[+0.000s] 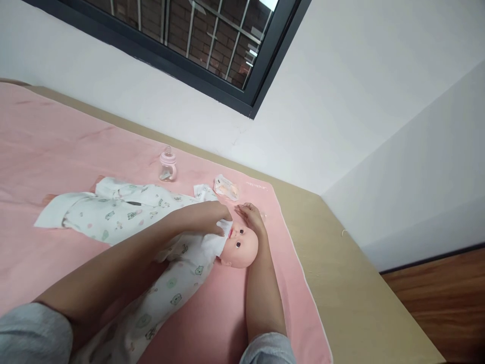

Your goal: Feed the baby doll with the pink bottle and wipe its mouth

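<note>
**Handling a bald, pinkish plastic baby doll [242, 253]**

Laid out on its back across a pink cloth mat with thin white edging [204, 323], dressed in a white fabric outfit printed with small green and grey animals [121, 215]. Taking the doll's head [248, 247] as landmark: turned face up, with legs stretched away to its left.

Pinching white cloth [216, 244] at the chin side of the doll's head with the left hand [208, 216], thumb and fingertips narrowed on it, right beside the mouth. Holding the right hand [252, 218] just beyond the doll's head, fingers half bent and close together; cannot tell whether gripping anything or touching the doll.

Just beyond the doll's head, a crumpled clear plastic packet with orange-tinted contents [226, 188]. Farther off to its left, upright, a clear baby bottle with pink collar and handle [167, 166]. To its right, past the mat, a pale wood-toned surface [326, 263]. Far beyond, a dark-framed, barred window [252, 96] in a white wall [341, 91].
</note>
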The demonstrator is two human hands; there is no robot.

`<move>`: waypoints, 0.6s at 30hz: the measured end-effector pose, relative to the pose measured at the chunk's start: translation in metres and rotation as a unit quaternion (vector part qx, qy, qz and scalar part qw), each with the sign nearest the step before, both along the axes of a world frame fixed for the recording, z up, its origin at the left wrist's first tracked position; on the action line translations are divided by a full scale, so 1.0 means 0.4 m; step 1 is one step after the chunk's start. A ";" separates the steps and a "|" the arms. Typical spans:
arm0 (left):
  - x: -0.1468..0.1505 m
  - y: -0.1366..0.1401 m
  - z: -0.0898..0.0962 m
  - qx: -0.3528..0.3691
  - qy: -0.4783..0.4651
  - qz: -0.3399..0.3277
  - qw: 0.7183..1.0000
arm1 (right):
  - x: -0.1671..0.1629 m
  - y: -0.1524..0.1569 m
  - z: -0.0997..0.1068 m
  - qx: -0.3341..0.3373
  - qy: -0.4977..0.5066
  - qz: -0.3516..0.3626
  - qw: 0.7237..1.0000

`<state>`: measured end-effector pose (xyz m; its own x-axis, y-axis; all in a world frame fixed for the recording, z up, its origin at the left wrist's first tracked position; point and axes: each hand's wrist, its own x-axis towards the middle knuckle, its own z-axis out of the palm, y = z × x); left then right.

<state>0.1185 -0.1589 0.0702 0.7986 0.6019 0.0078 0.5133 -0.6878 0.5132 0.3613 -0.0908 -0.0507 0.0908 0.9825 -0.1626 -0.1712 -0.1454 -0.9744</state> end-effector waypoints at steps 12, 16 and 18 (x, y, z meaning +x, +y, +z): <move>0.005 -0.006 0.008 0.050 0.024 0.038 0.998 | 0.016 0.005 -0.026 0.014 0.032 -0.039 0.999; 0.007 -0.003 0.002 0.070 0.012 0.030 0.997 | 0.019 0.006 -0.032 0.016 0.037 -0.041 0.998; 0.007 0.000 -0.006 0.087 -0.019 0.019 0.996 | 0.021 0.007 -0.034 0.017 0.052 -0.041 0.998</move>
